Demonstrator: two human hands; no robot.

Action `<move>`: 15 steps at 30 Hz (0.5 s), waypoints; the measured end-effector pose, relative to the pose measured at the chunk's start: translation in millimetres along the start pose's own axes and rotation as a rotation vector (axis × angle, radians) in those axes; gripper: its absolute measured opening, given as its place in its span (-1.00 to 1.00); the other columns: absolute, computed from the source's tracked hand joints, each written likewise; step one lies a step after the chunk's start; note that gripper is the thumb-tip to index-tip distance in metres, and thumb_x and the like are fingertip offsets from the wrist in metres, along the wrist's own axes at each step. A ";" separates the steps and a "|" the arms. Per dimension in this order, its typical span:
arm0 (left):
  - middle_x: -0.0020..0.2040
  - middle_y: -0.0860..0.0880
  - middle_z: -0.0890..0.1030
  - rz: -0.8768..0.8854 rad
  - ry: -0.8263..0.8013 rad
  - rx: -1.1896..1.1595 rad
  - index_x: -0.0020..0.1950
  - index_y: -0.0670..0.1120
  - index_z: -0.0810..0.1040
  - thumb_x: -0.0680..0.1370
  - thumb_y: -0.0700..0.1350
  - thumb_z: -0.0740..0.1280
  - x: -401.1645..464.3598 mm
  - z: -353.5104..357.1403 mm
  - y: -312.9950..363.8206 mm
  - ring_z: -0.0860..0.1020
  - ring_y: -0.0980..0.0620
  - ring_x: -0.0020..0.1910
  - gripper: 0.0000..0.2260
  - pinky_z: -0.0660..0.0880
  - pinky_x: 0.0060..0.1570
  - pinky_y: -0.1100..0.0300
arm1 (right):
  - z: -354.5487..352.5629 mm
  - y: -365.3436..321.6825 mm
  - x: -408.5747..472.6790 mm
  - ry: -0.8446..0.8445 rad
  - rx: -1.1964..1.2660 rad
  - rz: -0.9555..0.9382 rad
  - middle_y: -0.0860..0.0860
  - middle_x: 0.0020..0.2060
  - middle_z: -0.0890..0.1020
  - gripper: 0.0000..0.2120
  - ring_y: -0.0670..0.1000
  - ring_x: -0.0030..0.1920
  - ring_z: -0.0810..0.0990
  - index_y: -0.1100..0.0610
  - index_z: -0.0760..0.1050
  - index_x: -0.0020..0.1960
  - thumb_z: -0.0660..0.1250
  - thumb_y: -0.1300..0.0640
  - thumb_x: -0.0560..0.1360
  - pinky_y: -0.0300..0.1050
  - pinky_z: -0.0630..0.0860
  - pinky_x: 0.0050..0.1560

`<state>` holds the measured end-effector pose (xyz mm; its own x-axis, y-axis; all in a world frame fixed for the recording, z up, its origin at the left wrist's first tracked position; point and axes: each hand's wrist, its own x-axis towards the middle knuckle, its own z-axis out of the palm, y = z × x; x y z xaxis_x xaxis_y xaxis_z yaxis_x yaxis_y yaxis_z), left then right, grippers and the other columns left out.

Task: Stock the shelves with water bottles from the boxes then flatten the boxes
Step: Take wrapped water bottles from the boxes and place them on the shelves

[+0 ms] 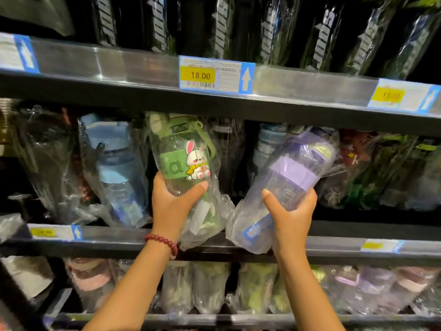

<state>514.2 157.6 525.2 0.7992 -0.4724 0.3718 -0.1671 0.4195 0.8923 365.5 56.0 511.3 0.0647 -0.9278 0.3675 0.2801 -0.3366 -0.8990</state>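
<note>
Your left hand (175, 201) grips plastic-wrapped clear green rabbit bottle (183, 156); your right hand (290, 211) grips plastic-wrapped clear purple bottle (286, 177), both just above dark middle shelf (358, 247).

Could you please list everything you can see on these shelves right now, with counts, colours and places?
Green bottle: one, clear with green band and rabbit picture, bagged, in the left hand at the middle shelf.
Purple bottle: one, clear with purple band, bagged, tilted, in the right hand.
Blue bottle: one plainly seen, bagged, middle shelf, left.
Black bottles: several, bagged, top shelf; count unclear.
Other bagged bottles: many, pink, green and purple, bottom shelf; blurred.
Price tag: one readable, yellow and blue, "18.00", top shelf edge; others blurred.
Bracelet: one, dark red beads, left wrist.
Left hand: grips the green bottle.
Right hand: grips the purple bottle.
</note>
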 end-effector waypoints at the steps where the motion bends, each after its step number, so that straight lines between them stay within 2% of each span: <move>1: 0.02 0.06 0.60 -0.003 0.012 -0.007 0.09 0.07 0.44 0.16 -0.06 0.53 2.8 2.2 -2.8 0.60 0.26 -0.08 -0.46 0.52 -0.17 0.38 | 1.6 0.3 3.0 0.025 0.019 0.000 -0.11 0.06 0.56 -0.25 -0.18 -0.01 0.60 0.03 0.29 0.32 0.49 0.02 0.19 -0.14 0.54 0.02; 3: 0.07 0.00 0.60 -0.009 0.027 -0.016 0.12 0.06 0.44 0.10 0.04 0.52 8.6 7.1 -8.2 0.61 0.13 0.01 -0.38 0.55 -0.06 0.24 | 3.6 0.8 8.2 0.064 0.055 -0.002 -0.06 0.12 0.55 -0.23 -0.14 0.03 0.60 0.05 0.27 0.35 0.49 0.03 0.20 -0.14 0.56 0.06; 6: 0.09 -0.04 0.59 -0.009 0.045 -0.028 0.08 0.08 0.43 0.10 0.08 0.51 13.7 14.8 -15.2 0.60 0.04 0.05 -0.41 0.54 0.01 0.11 | 4.3 4.6 14.5 0.102 0.092 -0.007 0.00 0.18 0.54 -0.24 -0.11 0.08 0.59 0.09 0.25 0.38 0.47 0.08 0.25 -0.14 0.56 0.11; 11: 0.07 -0.02 0.59 -0.020 0.035 -0.046 0.07 0.07 0.43 0.11 0.05 0.52 19.0 16.9 -20.0 0.61 0.13 -0.01 -0.42 0.55 -0.09 0.22 | 4.1 11.4 24.3 0.117 0.173 0.062 0.04 0.16 0.56 -0.19 -0.01 0.10 0.61 0.08 0.28 0.35 0.50 -0.03 0.17 -0.04 0.56 0.08; 15: 0.05 -0.02 0.58 -0.033 0.037 -0.081 0.06 0.05 0.42 0.19 -0.07 0.52 23.3 20.6 -19.8 0.62 0.18 -0.07 -0.50 0.54 -0.17 0.30 | 5.5 13.9 30.1 0.137 0.282 0.101 0.01 0.11 0.58 -0.30 -0.01 0.07 0.62 0.10 0.28 0.36 0.45 0.07 0.27 -0.08 0.56 0.01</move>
<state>524.3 122.3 521.5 0.8244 -0.4587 0.3317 -0.0944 0.4664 0.8795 376.6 24.3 511.2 -0.0181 -0.9736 0.2277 0.5346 -0.2019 -0.8206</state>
